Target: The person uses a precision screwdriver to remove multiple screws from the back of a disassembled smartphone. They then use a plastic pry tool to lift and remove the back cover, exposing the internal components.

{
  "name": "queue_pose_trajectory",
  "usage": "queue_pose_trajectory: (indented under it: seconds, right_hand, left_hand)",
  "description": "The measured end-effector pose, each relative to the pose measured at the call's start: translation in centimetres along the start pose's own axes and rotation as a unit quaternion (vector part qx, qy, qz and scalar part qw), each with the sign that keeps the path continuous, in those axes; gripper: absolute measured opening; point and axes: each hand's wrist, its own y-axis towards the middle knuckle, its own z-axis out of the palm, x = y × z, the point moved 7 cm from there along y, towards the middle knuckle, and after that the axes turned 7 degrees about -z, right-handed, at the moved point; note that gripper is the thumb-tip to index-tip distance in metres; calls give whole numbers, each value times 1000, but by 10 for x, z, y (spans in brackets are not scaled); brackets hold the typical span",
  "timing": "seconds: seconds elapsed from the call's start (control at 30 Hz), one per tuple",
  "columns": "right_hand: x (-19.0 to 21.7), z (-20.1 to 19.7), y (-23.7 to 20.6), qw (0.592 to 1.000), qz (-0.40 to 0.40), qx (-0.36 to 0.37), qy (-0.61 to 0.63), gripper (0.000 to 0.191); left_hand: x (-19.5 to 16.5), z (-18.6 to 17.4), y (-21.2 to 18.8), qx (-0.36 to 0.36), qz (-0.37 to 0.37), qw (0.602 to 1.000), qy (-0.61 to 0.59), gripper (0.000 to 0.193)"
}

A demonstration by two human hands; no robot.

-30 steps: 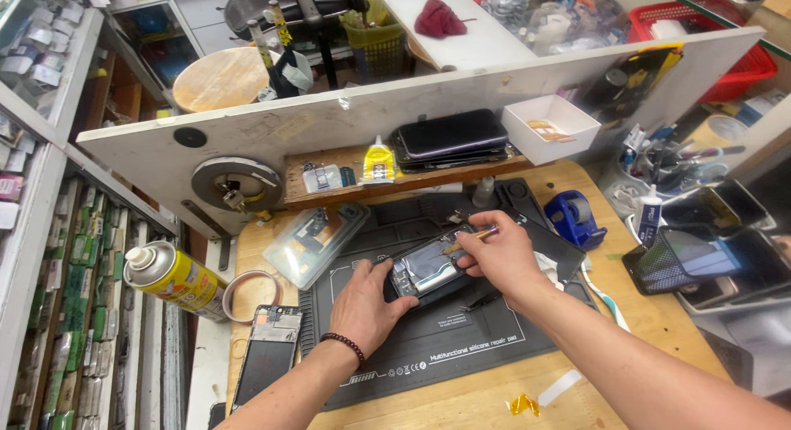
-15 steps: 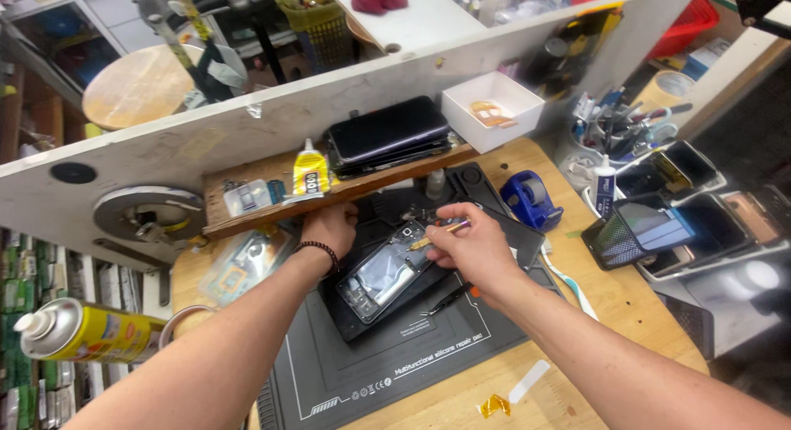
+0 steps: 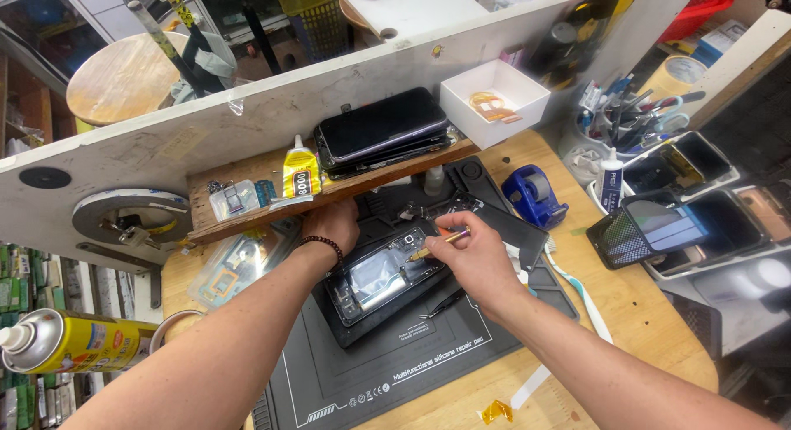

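Observation:
An opened phone [image 3: 381, 280] with its insides showing lies on a dark repair mat [image 3: 387, 360] on a wooden bench. My left hand [image 3: 334, 224], with a bead bracelet at the wrist, rests at the phone's far left corner under a wooden shelf [image 3: 247, 217]. My right hand [image 3: 476, 261] pinches a thin yellow-handled tool [image 3: 437, 243], its tip touching the phone's upper part. Black tweezers [image 3: 445, 302] lie on the mat beside the phone.
A stack of phones [image 3: 381, 132], a yellow glue tube [image 3: 301, 176] and small parts sit on the shelf. A white box [image 3: 494, 100], blue tape dispenser [image 3: 534, 195], trays of phones [image 3: 700, 207], a tool cup [image 3: 630, 121], a spray can [image 3: 66, 341] surround the mat.
My view has tilted and moved closer. My left hand has slid from the mat's near side up to the phone's far corner. My right hand stays on the phone with the tool.

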Motion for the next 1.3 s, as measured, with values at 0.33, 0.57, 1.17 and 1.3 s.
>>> queue_pose_trajectory:
  seconds: [0.33, 0.57, 1.17, 1.3]
  right_hand:
    - [28, -15, -20, 999, 15, -43, 20, 38]
    - [72, 25, -42, 997, -26, 3, 72, 38]
    - [136, 112, -115, 991, -83, 83, 70, 37]
    - [135, 112, -123, 993, -80, 75, 45, 37]
  left_hand:
    - [5, -51, -78, -113, -46, 983, -138, 21]
    - [41, -52, -146, 32, -203, 735, -646, 41]
    - [55, -94, -247, 187, -116, 530, -819, 32]
    - [55, -97, -254, 193, -113, 539, -812, 32]
